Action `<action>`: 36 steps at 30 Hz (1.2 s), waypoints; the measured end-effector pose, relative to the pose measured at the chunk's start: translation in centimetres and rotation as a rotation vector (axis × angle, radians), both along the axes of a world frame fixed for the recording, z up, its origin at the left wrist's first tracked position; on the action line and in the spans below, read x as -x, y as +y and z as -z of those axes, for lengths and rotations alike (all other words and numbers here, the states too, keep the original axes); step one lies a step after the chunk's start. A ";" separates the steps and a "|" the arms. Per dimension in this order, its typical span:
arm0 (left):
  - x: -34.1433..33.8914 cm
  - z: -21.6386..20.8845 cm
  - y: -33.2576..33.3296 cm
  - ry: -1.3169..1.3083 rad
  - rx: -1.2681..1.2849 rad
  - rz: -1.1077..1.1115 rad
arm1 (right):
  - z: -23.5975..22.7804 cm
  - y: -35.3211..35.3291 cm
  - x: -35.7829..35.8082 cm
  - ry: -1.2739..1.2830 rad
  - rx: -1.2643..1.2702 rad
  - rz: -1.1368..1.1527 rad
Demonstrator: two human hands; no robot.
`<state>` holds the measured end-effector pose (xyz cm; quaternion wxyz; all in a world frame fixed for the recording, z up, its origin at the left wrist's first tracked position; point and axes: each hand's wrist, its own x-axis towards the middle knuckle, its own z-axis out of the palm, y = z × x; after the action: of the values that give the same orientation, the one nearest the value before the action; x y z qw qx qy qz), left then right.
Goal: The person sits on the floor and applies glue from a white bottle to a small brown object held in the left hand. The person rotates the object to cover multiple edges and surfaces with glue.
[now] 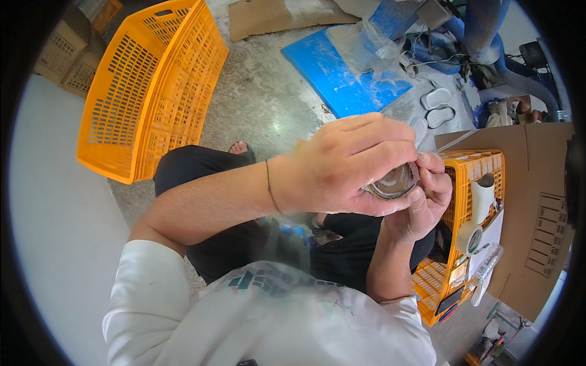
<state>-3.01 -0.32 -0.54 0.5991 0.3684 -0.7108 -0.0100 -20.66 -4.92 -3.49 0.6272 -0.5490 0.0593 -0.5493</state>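
Note:
In front of my chest I hold a round piece (394,182) with a dark brown, glossy face and a pale rim. My left hand (357,161) wraps over it from the left, fingers across the top and thumb below. On its right edge, the bent fingers and thumb of my right hand (428,194) are closed. Whitish dust or wetness coats my fingers. A thin pale rod (456,141) shows just beyond my right fingertips; whether I hold it I cannot tell. My left hand hides much of the round piece.
Nested orange crates (149,91) stand at the left. A dusty blue board (342,73) lies ahead, near white slippers (437,107) and blue hoses (427,58). On my right, an orange crate (450,268) bears a tape roll (469,238), beside a large cardboard box (531,213).

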 end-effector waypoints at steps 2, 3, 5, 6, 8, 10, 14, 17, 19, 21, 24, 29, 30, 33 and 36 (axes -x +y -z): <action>-0.1 0.1 0.1 -0.007 -0.002 -0.009 | 0.0 0.1 0.1 0.008 0.017 -0.019; -0.2 0.2 0.1 -0.012 -0.005 -0.012 | 0.0 0.2 0.1 0.015 0.016 -0.012; -0.3 0.4 0.1 -0.009 0.019 -0.019 | 0.1 0.3 0.1 0.020 0.019 -0.009; -0.3 0.4 0.1 -0.009 0.031 -0.025 | 0.1 0.4 0.1 0.018 0.021 -0.012; -0.2 0.6 0.1 -0.013 0.034 -0.041 | 0.1 0.3 0.0 0.024 0.025 -0.016; -0.1 0.6 0.0 0.008 0.011 -0.027 | -0.1 0.2 0.0 0.037 0.024 0.012; 0.2 0.4 -0.3 0.087 -0.125 0.077 | -1.0 0.0 0.1 0.073 0.055 0.109; -0.1 0.3 -0.3 0.109 -0.195 0.145 | -1.8 -0.3 0.3 0.163 0.190 0.194; -0.4 0.3 -0.3 0.102 -0.212 0.176 | -2.0 -0.4 0.2 0.210 0.216 0.209; -0.6 0.4 -0.4 0.074 -0.213 0.201 | -2.2 -0.2 0.1 0.253 0.210 0.248; -0.5 0.6 -0.4 0.118 -0.215 0.203 | -2.3 -0.1 0.1 0.300 0.221 0.299; -0.2 1.1 -0.6 0.152 -0.228 0.211 | -3.0 -0.1 0.5 0.390 0.302 0.349; -0.2 1.2 -0.6 0.149 -0.229 0.210 | -3.0 -0.2 0.5 0.399 0.312 0.356; -0.1 1.4 -0.8 0.165 -0.250 0.223 | -3.1 -0.1 0.5 0.412 0.327 0.374; 0.2 1.5 -0.7 0.230 -0.298 0.243 | -3.1 -0.3 0.6 0.420 0.318 0.373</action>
<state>-3.17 -1.05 -2.00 0.6096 0.3610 -0.6675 -0.2289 -21.21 -5.23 -0.40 0.3961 -0.7212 0.2006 -0.5317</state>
